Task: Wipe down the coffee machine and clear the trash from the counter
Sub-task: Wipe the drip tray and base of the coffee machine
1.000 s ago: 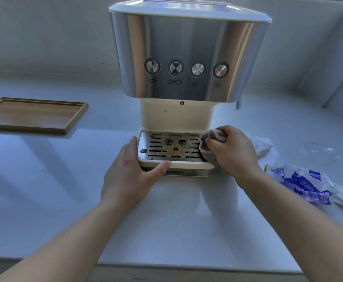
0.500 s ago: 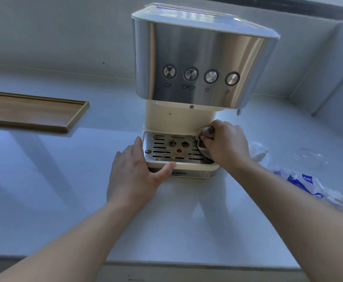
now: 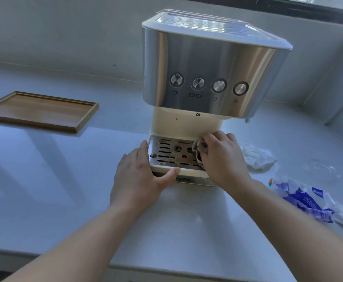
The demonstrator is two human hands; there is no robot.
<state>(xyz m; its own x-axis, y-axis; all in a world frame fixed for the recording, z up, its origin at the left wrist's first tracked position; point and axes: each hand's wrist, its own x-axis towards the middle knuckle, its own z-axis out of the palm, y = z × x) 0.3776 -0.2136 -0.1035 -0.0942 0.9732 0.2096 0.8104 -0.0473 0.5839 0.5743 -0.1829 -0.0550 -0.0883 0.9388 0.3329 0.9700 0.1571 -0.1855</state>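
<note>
Coffee machine (image 3: 207,64) is seen upright on the white table (image 3: 64,180), centre of view. It has a steel upper housing with four round buttons (image 3: 198,83) in a row and a cream column below. Drip tray (image 3: 166,151) is set at the machine's foot, on the near side. Its slotted metal grate is marked with brown stains (image 3: 153,155) at the left and a red dot (image 3: 184,156) near the middle.

Left hand (image 3: 140,180) is laid on the table against the near left corner of the drip tray. Fingers are held straight along the tray's left side and the thumb is stretched across its front edge. Grip spread, nothing held.

Right hand (image 3: 221,157) is placed over the right part of the grate. A brownish-grey cloth (image 3: 199,148) is bunched under it and pressed onto the grate, right of the red dot. Grip curled and closed round the cloth.

Trash is noted on the table right of the machine. A crumpled white tissue (image 3: 258,157) is seen just beside the right hand. A blue-and-white plastic wrapper (image 3: 305,202) is seen nearer and further right, with more white paper at its right end. A clear plastic lid (image 3: 319,166) is made out faintly right of the tissue; its detail cannot be told.

A wooden tray (image 3: 38,110) is seen well apart, on the left of the table.
</note>
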